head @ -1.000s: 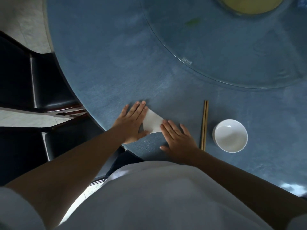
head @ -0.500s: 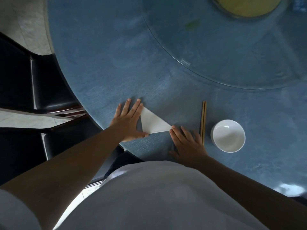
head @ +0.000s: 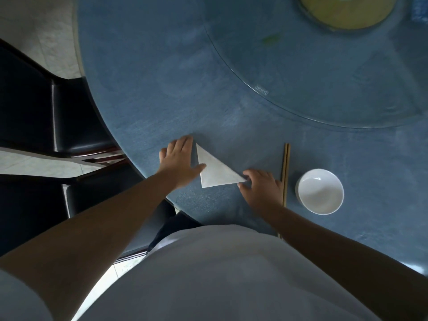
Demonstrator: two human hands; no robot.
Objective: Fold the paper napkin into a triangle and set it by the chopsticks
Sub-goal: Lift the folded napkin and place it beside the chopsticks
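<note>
A white paper napkin, folded into a triangle, lies flat on the blue table near its front edge. My left hand rests flat just left of the napkin, its thumb on the napkin's left edge. The right corner of the triangle is pinched between thumb and fingers of my right hand. A pair of wooden chopsticks lies lengthwise right of that hand, partly hidden behind my wrist.
A white bowl stands right of the chopsticks. A round glass turntable covers the table's far right, with a yellowish dish on it. Dark chairs stand at the left of the table edge.
Both hands slid apart along the napkin, uncovering the whole triangle. My right hand went from flat pressing to pinching the right corner; the left now touches only with its thumb.
</note>
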